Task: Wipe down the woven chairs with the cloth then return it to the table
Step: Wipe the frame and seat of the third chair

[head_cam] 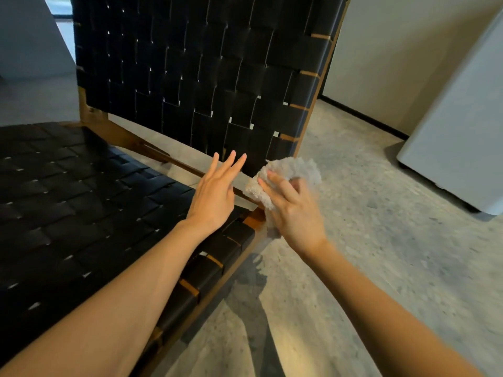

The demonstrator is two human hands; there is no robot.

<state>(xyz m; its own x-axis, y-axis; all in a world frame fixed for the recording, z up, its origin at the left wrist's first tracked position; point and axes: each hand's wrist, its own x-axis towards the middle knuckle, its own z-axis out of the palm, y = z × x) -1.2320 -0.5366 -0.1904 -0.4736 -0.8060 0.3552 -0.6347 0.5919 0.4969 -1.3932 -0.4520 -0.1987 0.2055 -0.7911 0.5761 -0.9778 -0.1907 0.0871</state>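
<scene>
Right hand (294, 213) grips the cloth (288, 167), bunched into a roundish wad with no real long axis, poking out toward 12 o'clock past the fingers. It looks pressed on the bottom right corner of the chair back (204, 77), which stretches off toward 11 o'clock. Left hand (215, 197) hovers flat and empty at 9 o'clock of the cloth, over the back edge of the seat (81, 200). I'd guess the right one wipes next.

Left hand (215, 194): back facing up, fingers straight and slightly spread, holding nothing. Bare forearm runs back toward lower left.
Right hand (292, 210): just right of the left hand, not touching it. Fingers curled over a bunched cloth (288, 170) that sticks out beyond its fingertips. Forearm bare, slightly blurred.
</scene>
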